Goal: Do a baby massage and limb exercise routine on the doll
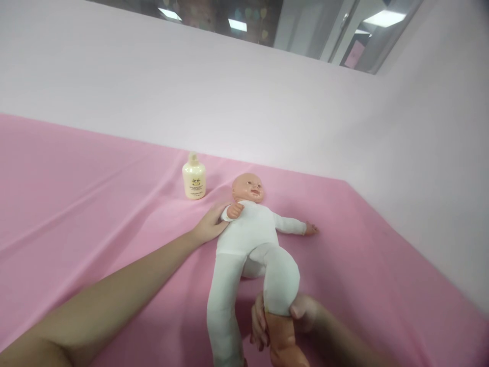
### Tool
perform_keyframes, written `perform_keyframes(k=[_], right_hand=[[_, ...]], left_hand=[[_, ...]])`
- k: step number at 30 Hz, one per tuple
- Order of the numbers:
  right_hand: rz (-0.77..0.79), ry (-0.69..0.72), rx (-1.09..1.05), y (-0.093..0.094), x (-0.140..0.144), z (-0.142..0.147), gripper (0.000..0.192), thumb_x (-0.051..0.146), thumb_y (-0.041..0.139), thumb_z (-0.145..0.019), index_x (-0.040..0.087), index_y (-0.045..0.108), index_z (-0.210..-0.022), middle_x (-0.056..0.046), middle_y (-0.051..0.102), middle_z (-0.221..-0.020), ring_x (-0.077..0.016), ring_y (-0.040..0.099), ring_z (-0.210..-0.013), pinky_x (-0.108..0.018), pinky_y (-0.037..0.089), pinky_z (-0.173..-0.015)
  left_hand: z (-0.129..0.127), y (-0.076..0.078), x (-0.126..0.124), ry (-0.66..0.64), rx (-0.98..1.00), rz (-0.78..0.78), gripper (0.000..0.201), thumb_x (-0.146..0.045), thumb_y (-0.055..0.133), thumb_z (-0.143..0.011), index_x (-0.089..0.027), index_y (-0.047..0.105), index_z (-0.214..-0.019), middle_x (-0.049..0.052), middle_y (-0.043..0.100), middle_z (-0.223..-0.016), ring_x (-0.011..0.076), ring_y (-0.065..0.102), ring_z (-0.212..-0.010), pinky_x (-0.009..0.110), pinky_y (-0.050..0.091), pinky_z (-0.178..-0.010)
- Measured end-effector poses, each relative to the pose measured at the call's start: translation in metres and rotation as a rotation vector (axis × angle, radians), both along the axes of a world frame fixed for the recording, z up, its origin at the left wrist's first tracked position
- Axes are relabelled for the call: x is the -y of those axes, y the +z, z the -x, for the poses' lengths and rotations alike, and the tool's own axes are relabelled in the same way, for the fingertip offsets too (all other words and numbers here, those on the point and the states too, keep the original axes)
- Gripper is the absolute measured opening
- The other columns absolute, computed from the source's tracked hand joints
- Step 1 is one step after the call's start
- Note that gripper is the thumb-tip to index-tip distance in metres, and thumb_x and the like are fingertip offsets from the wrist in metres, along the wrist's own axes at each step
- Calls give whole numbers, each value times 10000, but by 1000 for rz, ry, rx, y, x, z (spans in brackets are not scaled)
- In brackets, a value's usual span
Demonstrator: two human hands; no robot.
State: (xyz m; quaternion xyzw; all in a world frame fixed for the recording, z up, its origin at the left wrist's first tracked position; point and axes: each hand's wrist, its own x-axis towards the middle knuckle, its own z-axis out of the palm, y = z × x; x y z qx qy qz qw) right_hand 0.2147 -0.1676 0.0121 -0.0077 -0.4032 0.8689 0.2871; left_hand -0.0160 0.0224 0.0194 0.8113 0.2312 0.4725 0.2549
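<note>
Now we're cupping the doll's (248, 229) nine-o'clock side, left hand (209, 224) half-open, and gripping its five-o'clock leg (281, 285), right hand (305, 310) curled.

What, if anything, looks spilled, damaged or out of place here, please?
Nothing stands out: the bottle stands upright, no spill shows, and the doll lies on its back. The pink cloth is merely creased in places.

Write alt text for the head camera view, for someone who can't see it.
A baby doll in white lies on its back on a pink cloth, a person's right hand around its bent leg and left hand against its arm. A pale yellow bottle stands left of its head in the picture, with a white wall behind.
</note>
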Motion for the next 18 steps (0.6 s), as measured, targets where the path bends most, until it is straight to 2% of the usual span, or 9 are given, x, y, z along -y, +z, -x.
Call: perform_keyframes(k=[4, 7, 10, 13, 18], right_hand=[[10, -133, 98, 7, 5, -3, 610, 739, 736, -731, 140, 725, -847, -42, 629, -689, -199, 606, -655, -324, 525, -717], [-34, -213, 145, 0, 6, -6, 710, 848, 635, -768, 144, 692, -838, -31, 589, -700, -187, 587, -667, -312, 504, -712], [-61, -222, 181, -13, 3, -10, 763, 954, 515, -777, 198, 623, -783, -6, 543, -671, -179, 557, -656, -311, 490, -698], [-65, -205, 230, -23, 0, -14, 728, 958, 501, -799, 237, 579, -737, -3, 528, -642, -189, 541, -650, -336, 493, -716], [-54, -228, 235, -26, 3, -16, 789, 964, 502, -785, 190, 659, -800, -43, 604, -710, -205, 590, -718, -335, 487, -721]], left_hand=[[-1, 3, 2, -13, -5, 12, 294, -278, 586, -965, -196, 684, -1230, 113, 754, -1203, 278, 712, -1089, 425, 570, -984], [-1, 3, 3, 0, -15, 14, 315, -286, 591, -957, -188, 678, -1244, 118, 752, -1222, 284, 708, -1113, 437, 566, -1005], [0, 3, 3, 8, -24, 11, 328, -299, 592, -962, -186, 672, -1259, 128, 750, -1232, 293, 706, -1123, 459, 562, -1019], [1, 1, 3, 19, -36, 7, 339, -321, 595, -968, -193, 667, -1273, 131, 747, -1241, 298, 701, -1133, 474, 558, -1029], [1, -3, 1, 17, -41, -6, 350, -303, 581, -978, -191, 656, -1301, 128, 739, -1258, 286, 695, -1151, 457, 550, -1037]])
